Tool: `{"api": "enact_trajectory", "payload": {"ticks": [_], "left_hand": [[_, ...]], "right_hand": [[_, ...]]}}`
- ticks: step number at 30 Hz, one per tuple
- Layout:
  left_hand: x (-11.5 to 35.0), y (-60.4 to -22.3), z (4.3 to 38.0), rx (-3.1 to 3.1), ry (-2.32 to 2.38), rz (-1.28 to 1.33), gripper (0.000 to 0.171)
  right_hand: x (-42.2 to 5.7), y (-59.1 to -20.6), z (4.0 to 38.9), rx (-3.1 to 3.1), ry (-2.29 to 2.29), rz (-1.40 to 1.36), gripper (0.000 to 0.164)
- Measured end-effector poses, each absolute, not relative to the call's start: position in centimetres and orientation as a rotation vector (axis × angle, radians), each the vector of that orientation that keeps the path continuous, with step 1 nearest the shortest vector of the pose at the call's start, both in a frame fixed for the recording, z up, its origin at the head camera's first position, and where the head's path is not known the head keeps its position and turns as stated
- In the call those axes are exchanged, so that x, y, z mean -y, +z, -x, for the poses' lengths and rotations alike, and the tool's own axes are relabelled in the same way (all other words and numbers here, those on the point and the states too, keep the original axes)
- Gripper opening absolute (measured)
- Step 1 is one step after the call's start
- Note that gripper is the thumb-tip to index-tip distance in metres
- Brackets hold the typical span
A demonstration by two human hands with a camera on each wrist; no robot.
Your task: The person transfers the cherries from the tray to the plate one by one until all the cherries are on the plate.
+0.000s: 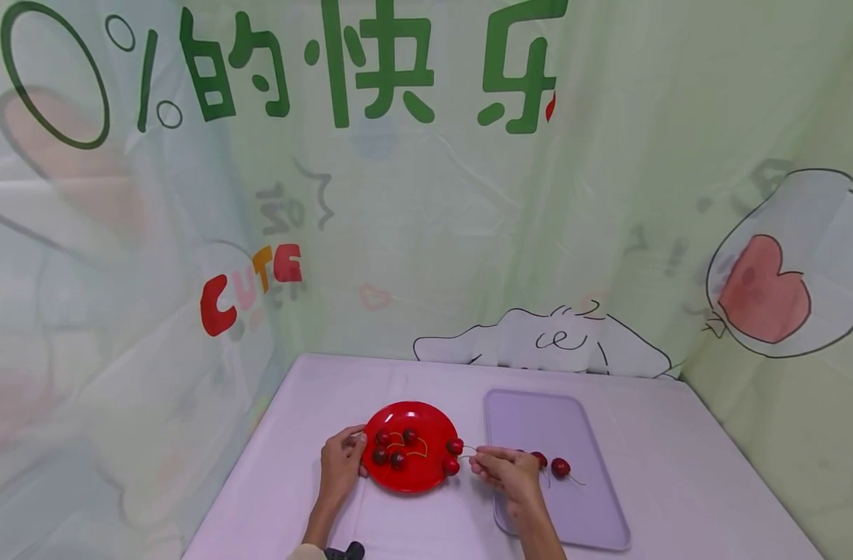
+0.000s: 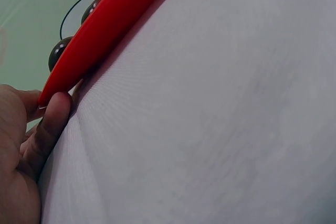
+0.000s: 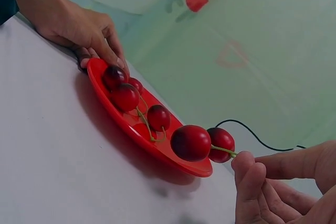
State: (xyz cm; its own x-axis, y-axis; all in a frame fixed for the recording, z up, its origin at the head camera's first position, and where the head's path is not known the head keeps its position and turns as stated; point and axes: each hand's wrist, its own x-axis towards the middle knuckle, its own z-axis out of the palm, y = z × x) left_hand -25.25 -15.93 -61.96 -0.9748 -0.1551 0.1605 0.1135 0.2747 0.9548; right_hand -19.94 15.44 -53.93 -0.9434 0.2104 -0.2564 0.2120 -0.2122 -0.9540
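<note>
A round red plate (image 1: 422, 424) sits on the table with several dark red cherries (image 1: 398, 460) grouped on its left half, their stems looping together. At its left rim my left hand (image 1: 340, 465) pinches the edge between thumb and fingers, and in the left wrist view that side of the plate (image 2: 100, 35) looks tilted. My right hand (image 1: 510, 470) pinches the thin stems of two cherries (image 3: 190, 143) with thumb and fingertips. Both held cherries hang over the plate's right rim; whether they touch it I cannot tell.
Right of the plate lies a purple rectangular tray (image 1: 538, 420), partly beneath my right hand and forearm. Loose cherries (image 1: 561, 467) rest on it beside that hand, some partly hidden. A pale cloth covers the table (image 1: 678, 451), and printed curtains (image 1: 426, 233) enclose its back and sides.
</note>
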Motion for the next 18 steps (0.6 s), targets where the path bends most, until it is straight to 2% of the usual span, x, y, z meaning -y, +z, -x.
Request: {"api": "enact_trajectory", "payload": {"ticks": [7, 18], "left_hand": [[15.8, -61.4, 25.0, 2.318, -1.783, -0.053, 0.031], [15.9, -61.7, 25.1, 2.317, -1.771, -0.045, 0.031]], "right_hand": [[-14.7, -53.5, 20.0, -1.943, -2.372, -0.552, 0.03], [-13.6, -54.0, 20.4, -1.926, -2.424, -0.517, 0.02]]}}
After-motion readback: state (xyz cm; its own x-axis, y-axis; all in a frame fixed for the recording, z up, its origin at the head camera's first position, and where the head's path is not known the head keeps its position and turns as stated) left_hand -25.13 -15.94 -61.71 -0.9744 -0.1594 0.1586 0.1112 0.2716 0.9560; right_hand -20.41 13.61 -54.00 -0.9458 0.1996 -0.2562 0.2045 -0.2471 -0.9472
